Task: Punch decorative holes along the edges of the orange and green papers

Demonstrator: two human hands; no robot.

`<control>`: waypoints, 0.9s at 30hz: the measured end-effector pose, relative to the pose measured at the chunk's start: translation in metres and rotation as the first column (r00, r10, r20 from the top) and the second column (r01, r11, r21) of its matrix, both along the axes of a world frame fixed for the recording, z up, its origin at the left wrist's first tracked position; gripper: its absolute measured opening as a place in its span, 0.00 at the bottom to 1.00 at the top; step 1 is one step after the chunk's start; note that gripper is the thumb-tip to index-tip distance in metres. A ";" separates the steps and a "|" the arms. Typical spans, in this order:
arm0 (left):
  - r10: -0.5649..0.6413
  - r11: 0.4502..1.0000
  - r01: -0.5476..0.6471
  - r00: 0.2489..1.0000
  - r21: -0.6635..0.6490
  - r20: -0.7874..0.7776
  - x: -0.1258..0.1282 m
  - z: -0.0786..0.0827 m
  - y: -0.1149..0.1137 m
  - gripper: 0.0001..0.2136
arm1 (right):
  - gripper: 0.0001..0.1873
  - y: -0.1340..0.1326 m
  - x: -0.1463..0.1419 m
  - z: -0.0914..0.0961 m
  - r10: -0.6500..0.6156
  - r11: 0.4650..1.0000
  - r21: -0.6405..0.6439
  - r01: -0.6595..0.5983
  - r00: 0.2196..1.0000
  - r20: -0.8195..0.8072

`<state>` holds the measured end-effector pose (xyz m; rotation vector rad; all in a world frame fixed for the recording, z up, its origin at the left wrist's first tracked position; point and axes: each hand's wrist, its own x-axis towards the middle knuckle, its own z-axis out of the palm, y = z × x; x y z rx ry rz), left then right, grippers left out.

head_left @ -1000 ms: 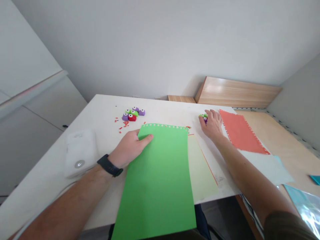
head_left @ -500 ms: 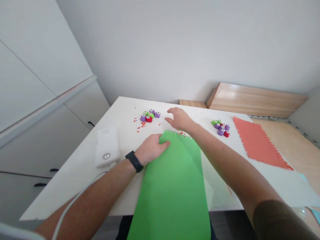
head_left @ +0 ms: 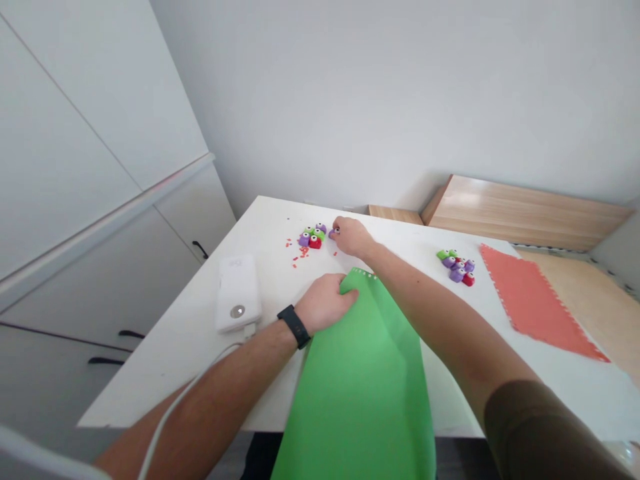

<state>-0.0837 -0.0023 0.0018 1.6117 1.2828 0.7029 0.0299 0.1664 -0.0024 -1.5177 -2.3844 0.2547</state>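
My left hand (head_left: pixel 327 301) is closed on the upper left edge of a green sheet of paper (head_left: pixel 363 373), thumb on top. Small punched holes run along the sheet's far edge, and its near end hangs over the table's front edge. Beyond the sheet, my right hand (head_left: pixel 351 237) has its fingers closed around a small purple craft punch (head_left: pixel 333 233) with a white round button. Just left of it sits a cluster of small craft punches (head_left: pixel 314 236) in purple, green and red. Orange-red paper bits (head_left: pixel 303 253) lie scattered by them.
At the right, a second cluster of punches (head_left: pixel 457 267) stands beside an orange-red sheet (head_left: pixel 537 300) with notched edges. A white box-shaped device (head_left: pixel 239 293) with a cable lies left on the white table (head_left: pixel 190 360). Cabinets (head_left: pixel 195 213) line the left.
My right hand has reached the purple punch and closed its fingers on it; before, it hovered with fingers apart. My left hand keeps its hold on the green sheet. The camera view has shifted.
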 end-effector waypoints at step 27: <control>0.122 0.992 -0.118 0.987 -0.044 0.106 0.004 -0.001 0.000 0.24 | 0.20 -0.148 0.212 -0.013 -0.455 0.872 -0.472 -0.127 0.144 -0.879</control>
